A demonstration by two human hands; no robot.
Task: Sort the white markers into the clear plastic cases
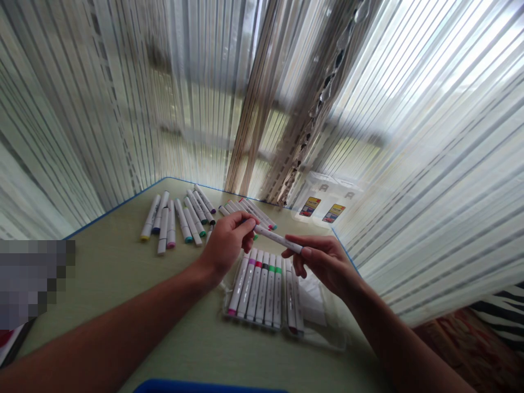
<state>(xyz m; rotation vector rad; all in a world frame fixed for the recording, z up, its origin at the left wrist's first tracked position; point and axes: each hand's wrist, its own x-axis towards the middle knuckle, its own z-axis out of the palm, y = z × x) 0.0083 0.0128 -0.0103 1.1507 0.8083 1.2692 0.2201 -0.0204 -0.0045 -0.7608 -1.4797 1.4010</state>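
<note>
Both hands hold one white marker (277, 238) level above the table. My left hand (227, 243) pinches its left end with thumb and fingers. My right hand (323, 262) pinches the right end between thumb and forefinger. Directly below lies a clear plastic case (319, 316) with several white markers (257, 286) side by side, their caps pink, red, black and green. More loose markers (176, 218) lie scattered further back on the pale green table (123, 273).
Sheer striped curtains (409, 164) hang close round the table's far and right edges. Two clear packs with yellow labels (323, 210) stand at the far right corner. A blue object (204, 386) shows at the near edge. A blurred patch covers the left.
</note>
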